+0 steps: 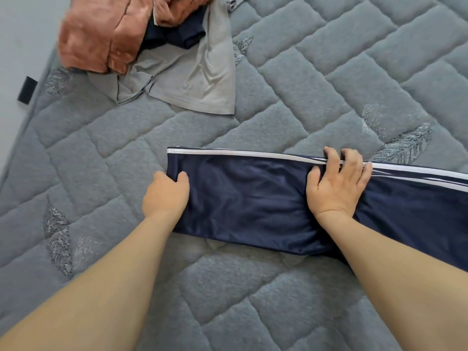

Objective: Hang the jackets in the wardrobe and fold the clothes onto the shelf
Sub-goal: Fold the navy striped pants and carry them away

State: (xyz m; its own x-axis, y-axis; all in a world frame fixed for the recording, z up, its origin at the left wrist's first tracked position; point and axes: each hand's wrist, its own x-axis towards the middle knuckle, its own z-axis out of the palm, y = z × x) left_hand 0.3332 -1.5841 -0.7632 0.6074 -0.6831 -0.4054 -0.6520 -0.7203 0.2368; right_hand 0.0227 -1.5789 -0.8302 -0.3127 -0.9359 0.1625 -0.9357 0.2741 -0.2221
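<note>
Bed-folding shot, looking straight down over two bare forearms.

Navy track pants (pixel 253 196), shiny fabric with white side stripes, laid flat across the grey quilted mattress (pixel 329 72) and stretched between both hands, running off to the right past the right wrist. Looks folded lengthwise, stripes along the far edge, away from the body.

Left hand (pixel 166 195) at the left end of the pants, thumb on top of the fabric, fingers tucked under the edge, so gripping that end. Fingertips hidden under the cloth, can't see exactly how they sit.

Right hand (pixel 338 183) planted on top of the pants further right, palm down, fingers spread and a bit bent at the tips, reaching over the white stripes at the far edge. Pressing the fabric down rather than pinching it, as far as visible.

Well beyond the left hand, up and away from it: a loose heap of clothes on the mattress. Rust-pink velvety garment (pixel 101 34) on top at the left, grey t-shirt (pixel 200 79) spread out beneath it and nearer the hands, a dark navy piece (pixel 174 36) peeking out between the two. Not touching the pants at all.

Further out past the left hand, a small black tab (pixel 27 89) on the mattress edge.

No basket, box or shelf visible, everything just lying straight on the mattress.
</note>
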